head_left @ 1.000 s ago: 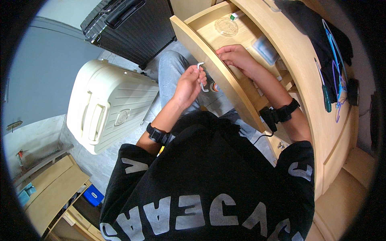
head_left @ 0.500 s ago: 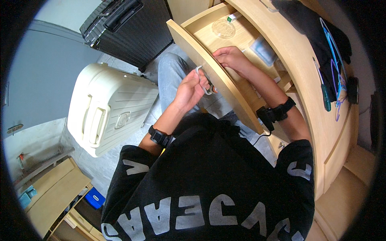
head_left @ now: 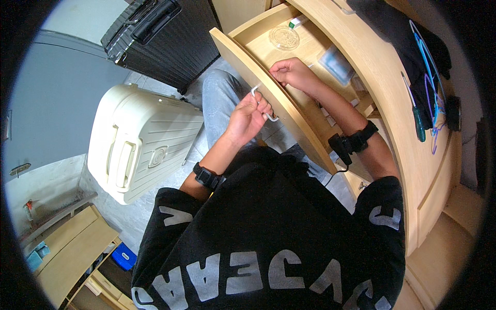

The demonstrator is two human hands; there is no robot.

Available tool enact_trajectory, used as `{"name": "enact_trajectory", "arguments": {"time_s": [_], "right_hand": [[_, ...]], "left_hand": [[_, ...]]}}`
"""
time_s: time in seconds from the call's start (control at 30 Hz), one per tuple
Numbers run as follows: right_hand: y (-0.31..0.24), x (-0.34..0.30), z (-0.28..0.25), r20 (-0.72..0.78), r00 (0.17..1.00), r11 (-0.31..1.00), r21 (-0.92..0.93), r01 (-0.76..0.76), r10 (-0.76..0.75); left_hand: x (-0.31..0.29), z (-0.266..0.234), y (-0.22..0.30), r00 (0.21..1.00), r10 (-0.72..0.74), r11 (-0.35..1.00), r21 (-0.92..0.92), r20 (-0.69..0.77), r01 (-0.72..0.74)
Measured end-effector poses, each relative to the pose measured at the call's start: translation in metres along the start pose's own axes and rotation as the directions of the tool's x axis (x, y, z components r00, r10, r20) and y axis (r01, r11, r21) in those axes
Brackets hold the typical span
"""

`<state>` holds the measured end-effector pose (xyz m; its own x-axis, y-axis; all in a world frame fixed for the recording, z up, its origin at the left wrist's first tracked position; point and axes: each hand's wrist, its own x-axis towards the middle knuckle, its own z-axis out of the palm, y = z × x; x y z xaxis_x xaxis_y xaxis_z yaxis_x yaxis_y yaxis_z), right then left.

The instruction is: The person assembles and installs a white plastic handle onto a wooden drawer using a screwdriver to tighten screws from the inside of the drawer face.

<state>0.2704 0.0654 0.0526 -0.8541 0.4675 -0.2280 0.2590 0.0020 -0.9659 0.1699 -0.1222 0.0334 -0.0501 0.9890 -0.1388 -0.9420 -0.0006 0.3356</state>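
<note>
Left hand [head_left: 248,118]: gripping handle [head_left: 272,119], now swung closer to drawer front [head_left: 290,117] just rightward, seemingly better aligned; right hand [head_left: 293,74]: curled behind, grip unclear.

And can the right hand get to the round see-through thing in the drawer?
Probably yes. The right hand is inside the open drawer, and nothing seems to stand between it and the round see-through thing. It would likely just have to leave the drawer front.

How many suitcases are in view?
2: a white suitcase, left of the left hand, and a black ribbed suitcase, by the top edge, left of the open drawer. More may be hidden.
</note>
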Motion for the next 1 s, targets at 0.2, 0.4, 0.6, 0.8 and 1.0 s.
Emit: {"name": "enact_trajectory", "arguments": {"time_s": [0.2,0.4,0.6,0.8,1.0], "right_hand": [[-0.001,0.005,0.004,0.087,0.995,0.998,-0.038,-0.041,0.045],[0.015,0.011,0.0,0.114,0.988,0.982,-0.148,0.119,-0.103],[0.004,0.0,0.011,0.013,0.98,0.963,-0.186,0.196,-0.197],[-0.022,-0.011,0.011,-0.034,0.976,0.87,-0.46,0.177,-0.216],[-0.023,-0.009,0.008,-0.015,0.962,0.851,-0.471,0.234,-0.272]], "left_hand": [[-0.001,0.001,-0.001,0.999,0.021,0.999,-0.036,0.033,-0.02],[0.001,0.002,-0.003,1.0,0.018,0.998,-0.066,0.016,-0.017],[0.002,-0.018,-0.002,0.997,0.003,0.985,-0.173,0.071,0.01],[0.001,-0.015,0.001,0.996,-0.079,0.968,-0.236,0.048,0.088],[0.003,-0.011,0.004,0.994,-0.107,0.967,-0.229,0.019,0.108]]}}
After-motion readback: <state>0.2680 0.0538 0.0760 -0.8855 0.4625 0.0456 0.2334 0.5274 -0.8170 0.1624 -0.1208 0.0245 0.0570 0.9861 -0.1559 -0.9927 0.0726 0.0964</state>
